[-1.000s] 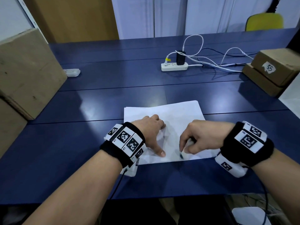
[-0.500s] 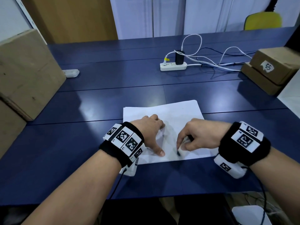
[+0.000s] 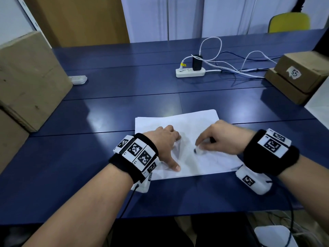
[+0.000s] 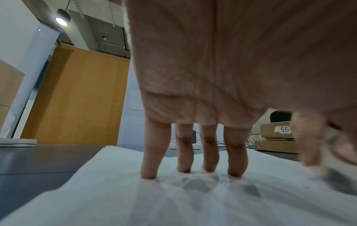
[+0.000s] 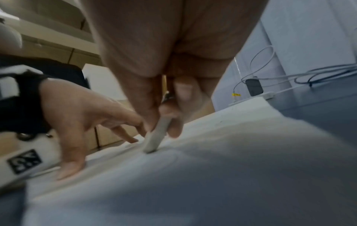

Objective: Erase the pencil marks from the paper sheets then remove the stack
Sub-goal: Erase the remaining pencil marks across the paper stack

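Note:
A stack of white paper sheets (image 3: pixel 185 123) lies on the blue table (image 3: pixel 106 111) in front of me. My left hand (image 3: pixel 167 139) rests on the left part of the stack, its fingers (image 4: pixel 148 162) spread and straight, tips pressing the top sheet (image 4: pixel 115 191). My right hand (image 3: pixel 219 138) pinches a greyish white eraser (image 5: pixel 157 136) between thumb and fingers. The eraser's dark tip (image 3: pixel 195 151) touches the paper near the middle of the sheet. The right hand is blurred by motion.
Large cardboard boxes (image 3: pixel 26 82) stand at the left. Two stacked small boxes (image 3: pixel 299 77), one labelled 55, sit at the right. A white power strip (image 3: pixel 189 72) with charger and cables lies at the back, a small white device (image 3: pixel 78 80) at the back left.
My right hand with the eraser has moved up the sheet, away from the near edge toward the middle. The left hand has stayed in place.

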